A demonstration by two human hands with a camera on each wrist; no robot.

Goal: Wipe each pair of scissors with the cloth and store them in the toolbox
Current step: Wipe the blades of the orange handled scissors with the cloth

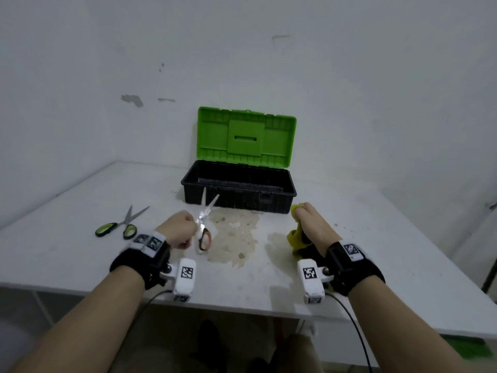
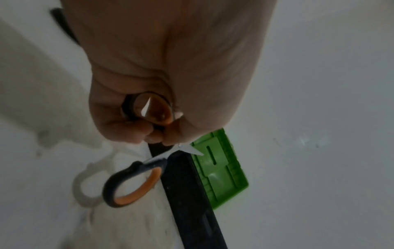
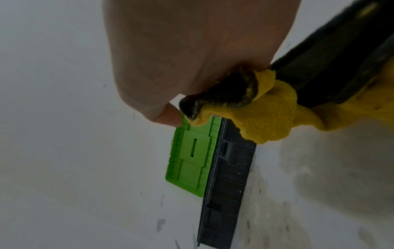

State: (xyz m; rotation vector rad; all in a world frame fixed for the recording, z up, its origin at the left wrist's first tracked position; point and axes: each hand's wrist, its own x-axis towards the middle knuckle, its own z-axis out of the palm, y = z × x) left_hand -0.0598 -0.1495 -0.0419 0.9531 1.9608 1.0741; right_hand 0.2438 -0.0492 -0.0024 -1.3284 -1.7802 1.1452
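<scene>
My left hand (image 1: 180, 229) grips orange-and-black scissors (image 1: 205, 226) by one handle loop, blades spread and pointing toward the toolbox. In the left wrist view my fingers (image 2: 132, 133) curl through one loop of the scissors (image 2: 136, 183) while the other loop hangs free. My right hand (image 1: 312, 224) clutches a yellow cloth (image 1: 295, 236) just above the table; the right wrist view shows that cloth (image 3: 268, 116) bunched in the fist. Green-handled scissors (image 1: 121, 223) lie on the table to the left. The black toolbox (image 1: 239, 188) stands open behind, its green lid (image 1: 246, 137) upright.
The white table (image 1: 376, 251) has a brownish stain (image 1: 234, 238) between my hands. It sits in a corner, with walls behind and to the left. Its front edge runs under my forearms, and cables hang from the wrist cameras.
</scene>
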